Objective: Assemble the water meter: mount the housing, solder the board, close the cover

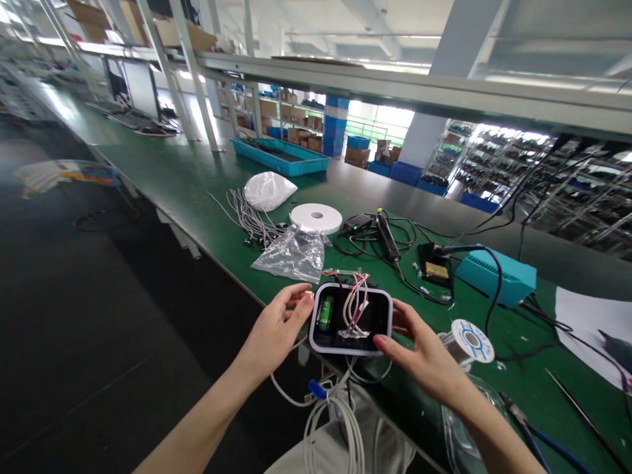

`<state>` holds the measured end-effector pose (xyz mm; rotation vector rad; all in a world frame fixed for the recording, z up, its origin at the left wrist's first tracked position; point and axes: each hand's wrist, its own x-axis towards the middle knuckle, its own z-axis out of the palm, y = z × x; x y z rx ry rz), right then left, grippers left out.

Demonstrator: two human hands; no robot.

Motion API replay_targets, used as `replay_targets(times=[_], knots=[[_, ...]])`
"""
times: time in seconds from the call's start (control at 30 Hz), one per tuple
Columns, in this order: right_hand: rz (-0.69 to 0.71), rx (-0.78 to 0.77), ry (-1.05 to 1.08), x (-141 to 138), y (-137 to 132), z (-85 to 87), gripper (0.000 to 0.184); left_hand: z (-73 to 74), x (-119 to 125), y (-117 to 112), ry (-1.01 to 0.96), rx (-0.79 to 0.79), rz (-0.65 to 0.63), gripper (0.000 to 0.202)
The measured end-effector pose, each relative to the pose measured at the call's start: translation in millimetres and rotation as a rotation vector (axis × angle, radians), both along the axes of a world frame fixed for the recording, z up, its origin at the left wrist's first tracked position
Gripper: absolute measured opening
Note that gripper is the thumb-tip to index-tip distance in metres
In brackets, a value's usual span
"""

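Observation:
A black plastic enclosure with a pale grey rim [389, 315] lies open-side up at the bench edge. Inside it are a green cylindrical battery [326, 313] and a bundle of white and red wires [351, 309]. My right hand [419, 345] grips the enclosure's right side, thumb on the near rim and fingers behind. Beside the left rim, my left hand [276, 329] has thumb and forefinger pinched together. A tiny pale speck shows at those fingertips, too small to name. Below the enclosure hangs a coil of light grey cable [358, 428] with a blue piece [317, 390] on it.
Behind the enclosure are a clear plastic bag [296, 253], a white tape roll [303, 214] and grey leads [249, 217]. To the right stand a black electric screwdriver [388, 240], a teal soldering station [498, 273], a solder spool [471, 339] and pliers [518, 411]. A blue tray [286, 164] sits farther back.

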<state>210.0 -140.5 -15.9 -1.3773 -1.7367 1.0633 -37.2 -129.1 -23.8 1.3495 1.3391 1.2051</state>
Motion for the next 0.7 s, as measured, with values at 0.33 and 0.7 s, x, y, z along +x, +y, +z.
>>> replay_targets(times=[0.33,0.7], knots=[[-0.159,0.251,-0.010,-19,14,21.1,0.049,35.9,26,43,-0.163,0.044,-0.093,0.047],[-0.316,0.877,-0.223,-28,-4,59.1,0.016,58.3,40,13,-0.016,0.347,-0.098,0.059]])
